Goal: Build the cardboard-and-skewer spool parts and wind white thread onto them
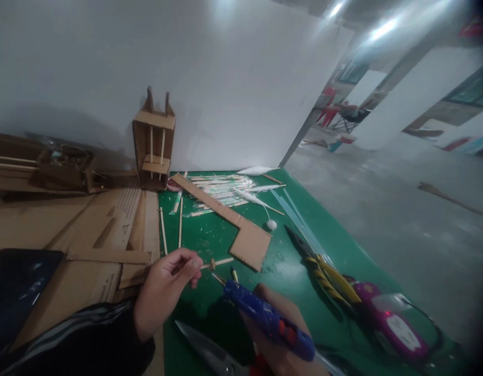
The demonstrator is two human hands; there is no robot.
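Observation:
My left hand [173, 287] is closed, pinching a thin wooden stick [226, 260] between thumb and fingers. A small brown lump [213, 264], perhaps cardboard, sits around the stick just beyond my fingertips. Wrapped around a blue hot glue gun [264, 316], my right hand [290, 308] points its metal nozzle at that lump; whether they touch I cannot tell. A clear glue stick [329, 364] sticks out of the gun's rear. Below the hands lie scissors [210, 347], their red handle partly hidden by my right hand. An L-shaped cardboard piece [251, 243] rests just beyond the stick.
Wrapped wooden sticks [221, 190] lie at the green table's [343, 250] back. Yellow-handled shears [323, 271], clear glue sticks [299, 219] and a purple device [390, 318] are on the right. A cardboard frame [154, 143] stands by the wall; cardboard sheets [88, 230] cover the left.

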